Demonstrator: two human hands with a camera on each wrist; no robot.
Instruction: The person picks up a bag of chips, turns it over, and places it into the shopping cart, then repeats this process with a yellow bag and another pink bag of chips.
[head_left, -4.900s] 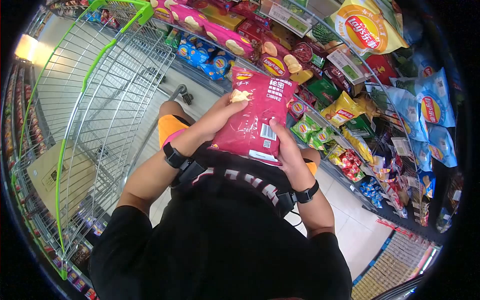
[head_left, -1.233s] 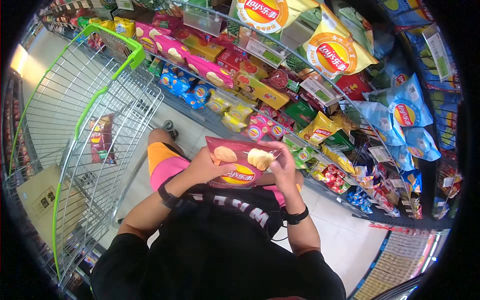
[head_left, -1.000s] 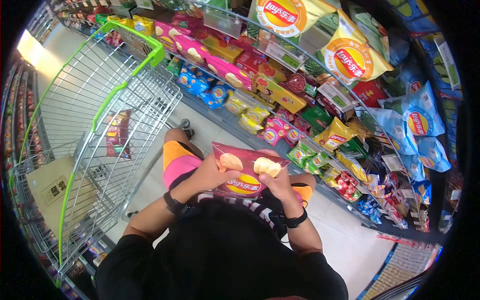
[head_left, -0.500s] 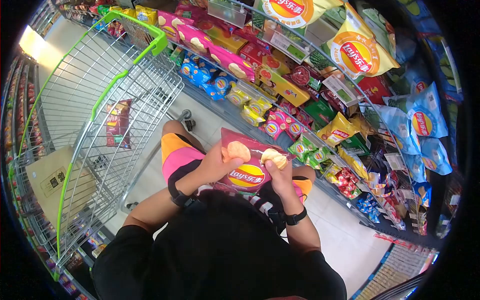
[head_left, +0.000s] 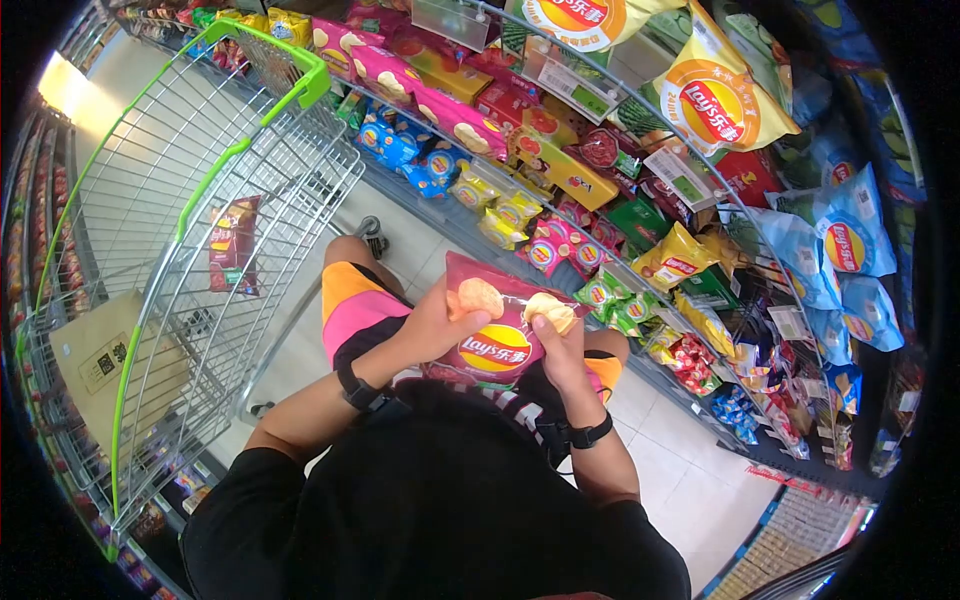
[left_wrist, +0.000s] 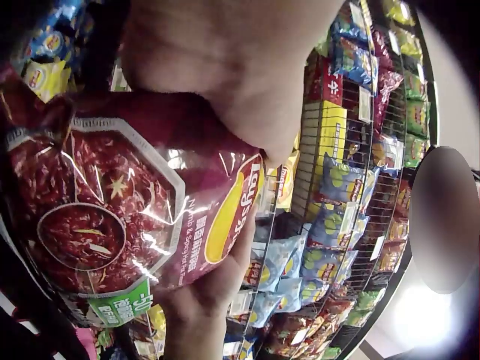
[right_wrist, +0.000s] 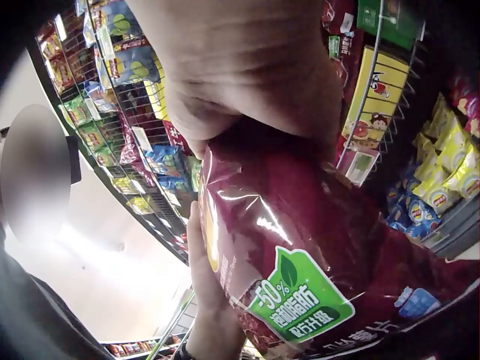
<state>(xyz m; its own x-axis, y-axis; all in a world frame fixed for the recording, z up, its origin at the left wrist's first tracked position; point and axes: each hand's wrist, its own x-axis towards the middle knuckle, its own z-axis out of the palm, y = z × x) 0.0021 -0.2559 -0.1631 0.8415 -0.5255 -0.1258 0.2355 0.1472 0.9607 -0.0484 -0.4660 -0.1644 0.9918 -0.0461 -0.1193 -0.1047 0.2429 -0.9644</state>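
Observation:
A dark red bag of potato chips (head_left: pixel 497 350) is held in front of the lap, its printed front and yellow logo facing up. My left hand (head_left: pixel 438 325) grips its left upper side, the thumb lying over the front. On the other side my right hand (head_left: pixel 562 352) holds it with the thumb on the printed chips. The left wrist view shows the spicy-dish picture on the potato chip bag (left_wrist: pixel 82 202); the right wrist view shows its green label. Fingers behind the bag are mostly hidden.
A shopping cart (head_left: pixel 180 200) with green trim stands at the left. Inside it lie another dark red chip bag (head_left: pixel 233 246) and a brown paper bag (head_left: pixel 110 370). Shelves of snack bags and boxes run along the right, including yellow chip bags (head_left: pixel 715 105) and blue ones (head_left: pixel 855 230).
A dark red chip bag appears in the cart, unlike 4.9 s ago. The bag in my hands shows its front rather than a barcode side. Over the last half second the hands stay nearly still.

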